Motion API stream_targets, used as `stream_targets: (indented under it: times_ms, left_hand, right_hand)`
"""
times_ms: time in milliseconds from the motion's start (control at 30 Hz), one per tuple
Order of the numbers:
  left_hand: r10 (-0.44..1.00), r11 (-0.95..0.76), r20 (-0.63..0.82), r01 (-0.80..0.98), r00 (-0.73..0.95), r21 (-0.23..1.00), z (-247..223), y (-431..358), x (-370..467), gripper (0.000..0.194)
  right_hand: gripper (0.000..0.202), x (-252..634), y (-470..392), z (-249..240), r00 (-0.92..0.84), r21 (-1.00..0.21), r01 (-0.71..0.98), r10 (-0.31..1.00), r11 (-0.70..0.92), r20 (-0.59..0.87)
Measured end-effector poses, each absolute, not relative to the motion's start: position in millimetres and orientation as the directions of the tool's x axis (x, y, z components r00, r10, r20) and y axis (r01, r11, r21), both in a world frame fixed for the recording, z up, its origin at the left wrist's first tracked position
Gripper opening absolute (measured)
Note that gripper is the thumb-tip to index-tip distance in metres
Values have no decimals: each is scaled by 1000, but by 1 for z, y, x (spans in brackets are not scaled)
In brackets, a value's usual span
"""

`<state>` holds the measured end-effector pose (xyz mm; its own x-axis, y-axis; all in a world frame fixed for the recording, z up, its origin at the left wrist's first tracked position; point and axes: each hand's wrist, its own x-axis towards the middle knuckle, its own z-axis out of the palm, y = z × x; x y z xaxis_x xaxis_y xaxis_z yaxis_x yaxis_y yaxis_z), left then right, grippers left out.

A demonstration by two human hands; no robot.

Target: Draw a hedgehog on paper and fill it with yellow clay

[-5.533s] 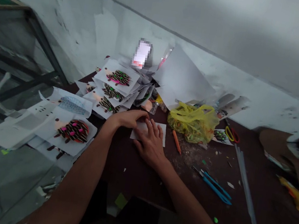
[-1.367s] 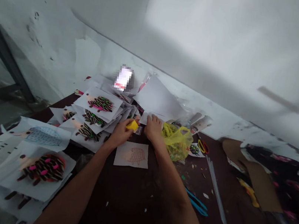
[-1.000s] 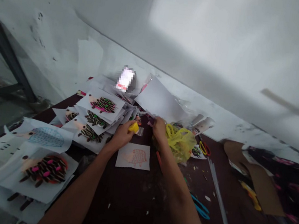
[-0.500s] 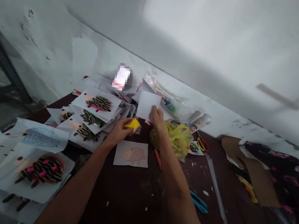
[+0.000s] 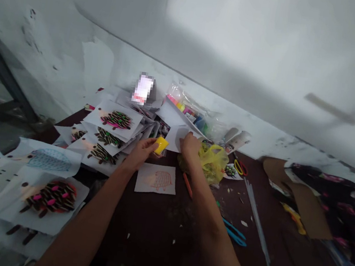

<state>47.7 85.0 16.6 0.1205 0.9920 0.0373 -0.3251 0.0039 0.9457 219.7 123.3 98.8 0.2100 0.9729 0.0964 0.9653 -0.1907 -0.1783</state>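
My left hand point(image 5: 143, 152) pinches a small yellow packet point(image 5: 161, 145), which looks like modelling clay in clear wrap. My right hand point(image 5: 190, 146) has curled fingers at the right edge of a white sheet of paper point(image 5: 175, 138), lying low in front of an open white box point(image 5: 184, 120) of coloured packets. Just below the hands, a paper with an orange hedgehog drawing point(image 5: 157, 180) lies flat on the dark table point(image 5: 146, 230). Beside my right wrist sits a crumpled yellow plastic bag point(image 5: 215, 163), partly hidden by the forearm.
Stacked hedgehog pictures point(image 5: 115, 120) cover the left side. A lit phone point(image 5: 143, 89) leans at the wall. Rightward are an orange stick-like tool point(image 5: 187, 185), scissors point(image 5: 241, 166), blue-handled tool point(image 5: 235, 233), clear sticks point(image 5: 257, 225), a yellow cutter point(image 5: 294, 218), cardboard point(image 5: 310, 213) and dark floral cloth point(image 5: 343, 206).
My right hand has lowered the white sheet, and the box of coloured packets behind it now shows. My left hand still holds the yellow packet, now tilted more upright.
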Motion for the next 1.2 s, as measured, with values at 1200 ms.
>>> stream_targets:
  times_ms: [1200]
  left_hand:
    - [941, 171, -48, -348, 335, 922, 49, 58, 55, 51]
  right_hand:
    - [36, 212, 19, 51, 108, -983, 5, 977, 186, 185]
